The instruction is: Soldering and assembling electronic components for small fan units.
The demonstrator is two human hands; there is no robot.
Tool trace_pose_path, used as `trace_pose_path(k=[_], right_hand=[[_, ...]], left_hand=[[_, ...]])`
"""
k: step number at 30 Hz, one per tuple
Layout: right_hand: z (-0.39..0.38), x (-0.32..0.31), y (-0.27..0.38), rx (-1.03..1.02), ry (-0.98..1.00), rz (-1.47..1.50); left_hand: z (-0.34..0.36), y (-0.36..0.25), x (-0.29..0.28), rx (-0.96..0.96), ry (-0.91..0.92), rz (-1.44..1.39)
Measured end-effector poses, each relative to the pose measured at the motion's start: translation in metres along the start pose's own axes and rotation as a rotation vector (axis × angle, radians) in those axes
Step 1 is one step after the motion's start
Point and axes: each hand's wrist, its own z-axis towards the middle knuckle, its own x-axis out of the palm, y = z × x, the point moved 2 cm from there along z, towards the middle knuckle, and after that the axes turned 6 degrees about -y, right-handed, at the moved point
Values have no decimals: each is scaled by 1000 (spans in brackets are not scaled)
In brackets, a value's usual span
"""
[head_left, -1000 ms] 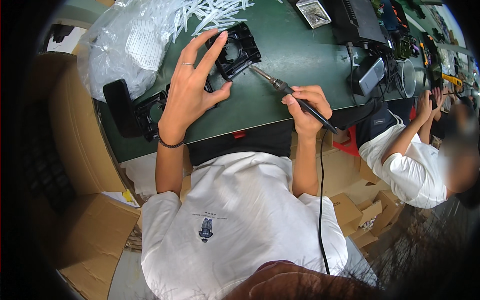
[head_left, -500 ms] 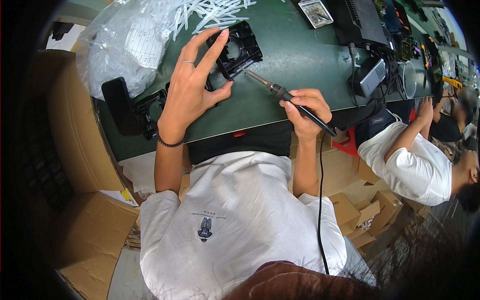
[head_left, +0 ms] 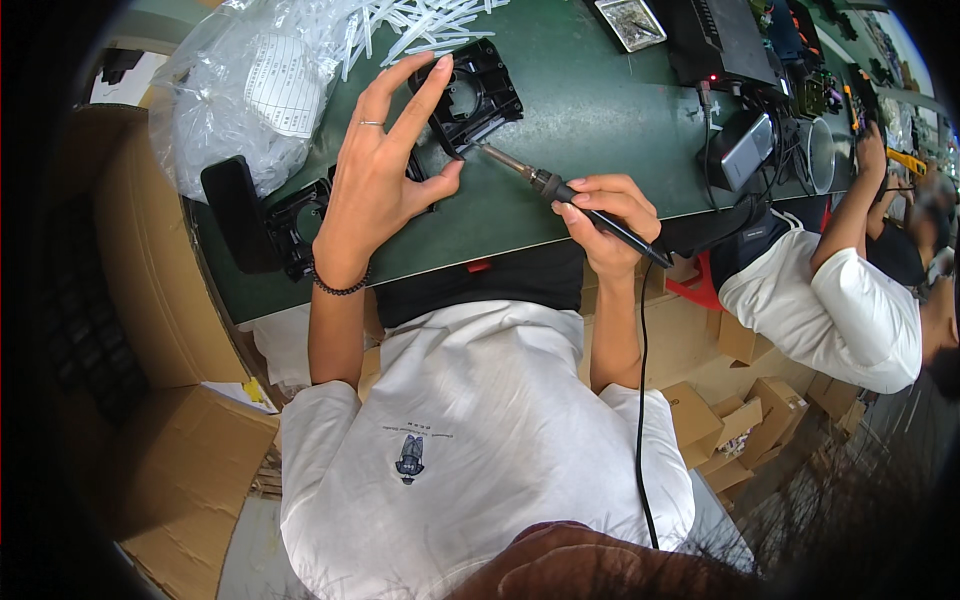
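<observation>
My right hand holds a soldering iron like a pen, its cable running down past my right side. The iron's metal tip is at the near edge of a black plastic frame with a round opening, beside a thin pale strip there; whether it touches is too small to tell. My left hand grips the frame's left side between the thumb and fingers. Under and left of that hand lies another black plastic part, partly hidden by my wrist, beside a black phone-like slab.
Clear plastic bag and a pile of translucent tubes lie at the back left of the green table. Towards the right stand a small metal tray, a black box and cables. A co-worker sits at right.
The soldering iron's tip has shifted slightly left and down, along the frame's near edge. My left hand keeps its grip. The co-worker at right has raised an arm over the table.
</observation>
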Motion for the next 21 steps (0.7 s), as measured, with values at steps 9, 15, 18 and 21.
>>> trace_pose_path(k=[9, 15, 18, 21], right_hand=[[-6, -5, -7, 57, -119, 130], [-10, 0, -13, 126, -525, 379], [-8, 0, -13, 147, -545, 380], [-9, -2, -12, 169, -539, 351]], left_hand=[[3, -2, 1, -2, -1, 4], [51, -3, -14, 27, -178, 22], [156, 25, 3, 175, -248, 51], [193, 43, 23, 79, -285, 91]])
